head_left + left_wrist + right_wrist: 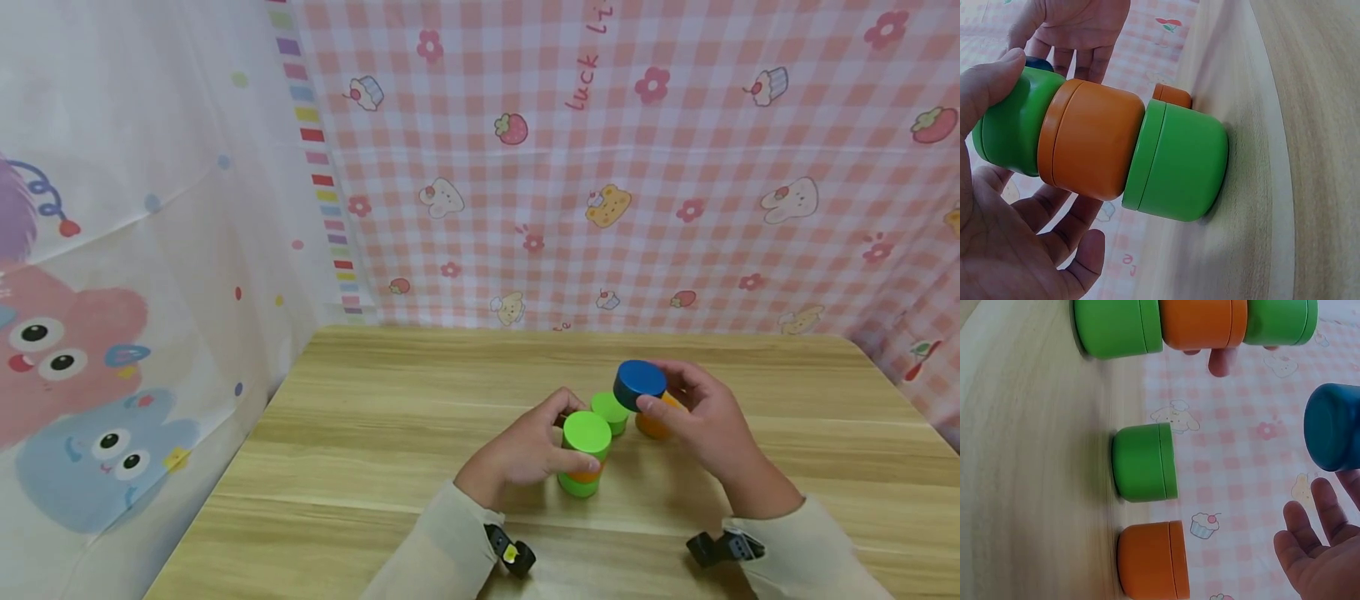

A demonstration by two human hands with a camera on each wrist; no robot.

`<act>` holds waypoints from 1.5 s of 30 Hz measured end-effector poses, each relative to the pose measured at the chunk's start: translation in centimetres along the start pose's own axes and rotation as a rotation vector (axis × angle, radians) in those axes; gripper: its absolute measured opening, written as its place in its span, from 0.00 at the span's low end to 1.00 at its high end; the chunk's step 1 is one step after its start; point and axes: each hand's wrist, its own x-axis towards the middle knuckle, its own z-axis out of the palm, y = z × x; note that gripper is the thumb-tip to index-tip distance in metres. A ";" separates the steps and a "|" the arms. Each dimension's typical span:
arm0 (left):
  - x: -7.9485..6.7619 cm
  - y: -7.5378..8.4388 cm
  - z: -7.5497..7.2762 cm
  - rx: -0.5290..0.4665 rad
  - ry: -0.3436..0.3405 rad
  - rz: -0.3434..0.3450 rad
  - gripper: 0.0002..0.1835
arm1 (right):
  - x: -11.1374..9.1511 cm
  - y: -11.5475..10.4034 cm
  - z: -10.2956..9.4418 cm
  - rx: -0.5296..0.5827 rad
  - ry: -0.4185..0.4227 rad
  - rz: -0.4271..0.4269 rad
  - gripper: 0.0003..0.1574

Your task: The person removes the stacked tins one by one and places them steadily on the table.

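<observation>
Three small lidded round jars stand in a stack: a green jar [1188, 165] at the bottom on the table, an orange jar [1094, 140] in the middle and a green jar [1019, 125] on top. My left hand [525, 446] grips the stack near its top, thumb against the upper green jar. Off the table, my right hand [711, 421] holds a blue jar [640, 382] to the right of the stack. Behind the stack, another green jar [1144, 462] stands alone. Beside it is a second orange jar [1152, 561], partly covered by the right hand in the head view.
The wood-grain table [360, 400] reaches back to a pink checked cloth [487, 167] hung behind it. A white cloth with cartoon figures [90, 350] hangs on the left. Both sleeves carry black wrist straps [510, 552].
</observation>
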 end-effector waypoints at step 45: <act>0.2 0.0 0.1 0.008 0.011 0.001 0.26 | 0.9 4.4 -2.2 0.046 -0.002 -0.003 0.29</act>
